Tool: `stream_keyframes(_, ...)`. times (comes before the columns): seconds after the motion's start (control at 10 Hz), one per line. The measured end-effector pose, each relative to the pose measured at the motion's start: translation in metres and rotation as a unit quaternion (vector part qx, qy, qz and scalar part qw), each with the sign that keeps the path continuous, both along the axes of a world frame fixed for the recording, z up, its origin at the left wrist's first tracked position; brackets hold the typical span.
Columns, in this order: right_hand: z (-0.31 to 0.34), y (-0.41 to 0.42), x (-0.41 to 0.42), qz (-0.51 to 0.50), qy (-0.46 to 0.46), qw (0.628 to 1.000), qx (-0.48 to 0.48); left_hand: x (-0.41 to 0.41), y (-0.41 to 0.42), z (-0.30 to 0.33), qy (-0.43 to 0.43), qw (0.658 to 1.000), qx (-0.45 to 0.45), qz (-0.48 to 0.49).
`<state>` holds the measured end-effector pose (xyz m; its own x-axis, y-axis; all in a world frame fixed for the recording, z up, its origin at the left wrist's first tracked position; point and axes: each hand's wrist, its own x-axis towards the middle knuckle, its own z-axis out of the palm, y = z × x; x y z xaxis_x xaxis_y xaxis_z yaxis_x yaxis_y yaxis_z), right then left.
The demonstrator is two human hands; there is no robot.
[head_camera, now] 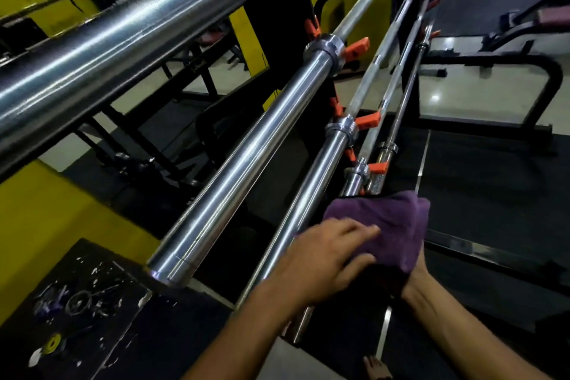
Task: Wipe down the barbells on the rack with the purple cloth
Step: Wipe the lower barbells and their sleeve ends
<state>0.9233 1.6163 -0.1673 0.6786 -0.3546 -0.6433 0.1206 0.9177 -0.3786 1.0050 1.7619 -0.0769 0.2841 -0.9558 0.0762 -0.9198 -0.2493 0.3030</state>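
A: Head view, item: cloth (387, 227), draped over low bar ends. Hands?
B: Left hand (327, 251) flat on it; right hand (415, 268) beneath, grip unclear.
A: Progress?
B: Upper barbells (246, 160) likely remain; can't tell.

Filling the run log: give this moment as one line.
stage: wiping | purple cloth: bunched over lower barbell ends | left hand: flat on cloth | right hand: under cloth, mostly hidden

Cloth (382, 225) over lower barbell (354, 177) ends
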Motion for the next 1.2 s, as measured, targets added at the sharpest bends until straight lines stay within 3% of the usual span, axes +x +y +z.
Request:
stream_keyframes(0.1,-0.006,-0.008,0.042,0.017,-0.086,0.995,-0.037,0.02,0.048,0.005,-0.033,0.994,-0.058,0.084)
stream_keyframes(0.2,-0.01,-0.013,0.082,-0.013,-0.029,0.996,-0.083,0.014,0.086,-0.002,-0.002,0.991,-0.039,0.129)
stream_keyframes(0.3,0.009,-0.02,0.132,-0.007,-0.071,0.992,-0.101,-0.004,0.117,-0.015,0.069,0.987,-0.008,0.142)
stream_keyframes(0.4,0.006,-0.021,0.153,-0.016,-0.005,0.988,-0.152,-0.008,0.121,-0.018,0.074,0.986,0.002,0.148)
stream_keyframes(0.5,-0.004,-0.025,0.17,-0.02,-0.019,0.994,-0.11,-0.004,0.118,-0.023,0.053,0.986,-0.03,0.157)
stream_keyframes(0.7,0.005,0.021,0.147,0.026,-0.128,0.981,-0.141,-0.006,0.12,-0.026,0.047,0.983,-0.059,0.17)
stream_keyframes(0.8,0.008,0.033,0.134,0.06,-0.133,0.984,-0.104,-0.005,0.12,-0.027,0.043,0.983,-0.063,0.166)
stream_keyframes(0.9,0.002,0.003,0.14,0.066,-0.044,0.972,-0.222,-0.004,0.121,-0.026,0.055,0.984,-0.044,0.164)
stream_keyframes(1.0,0.009,-0.019,0.146,0.098,-0.043,0.961,-0.256,-0.004,0.121,-0.026,0.055,0.985,-0.038,0.161)
stream_keyframes(1.1,0.013,-0.014,0.155,0.071,-0.05,0.97,-0.229,-0.003,0.121,-0.026,0.052,0.985,-0.033,0.162)
stream_keyframes(1.2,0.014,0.017,0.141,0.057,-0.117,0.974,-0.186,-0.003,0.121,-0.025,0.052,0.984,-0.037,0.165)
